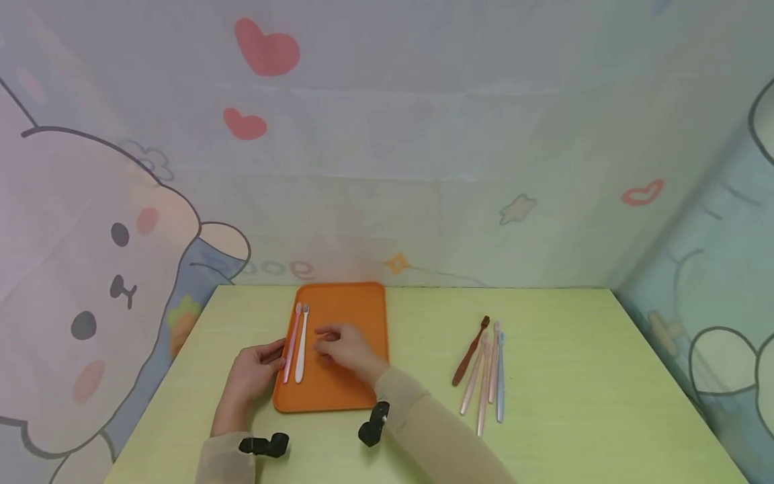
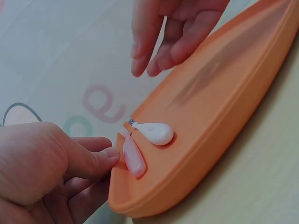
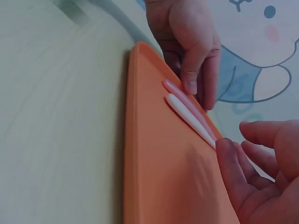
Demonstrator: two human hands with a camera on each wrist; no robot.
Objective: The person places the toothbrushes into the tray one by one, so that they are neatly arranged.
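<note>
An orange tray (image 1: 357, 302) lies on the table, with a pink toothbrush (image 1: 292, 344) and a white toothbrush (image 1: 301, 349) side by side along its left side. At that left edge, my left hand (image 1: 249, 371) pinches the rim, thumb on top and fingers outside. My right hand (image 1: 349, 351) hovers over the tray just right of the white toothbrush, its fingers loosely bent and nothing between them. In the left wrist view, the handle ends of the pink toothbrush (image 2: 134, 158) and the white toothbrush (image 2: 156, 134) face the camera.
Right of the tray, a loose group of toothbrushes lies on the pale green table (image 1: 562, 363): a brown toothbrush (image 1: 469, 353), a blue toothbrush (image 1: 500, 380) and several pink ones. A printed cloth backdrop (image 1: 423, 148) stands behind the table's far edge.
</note>
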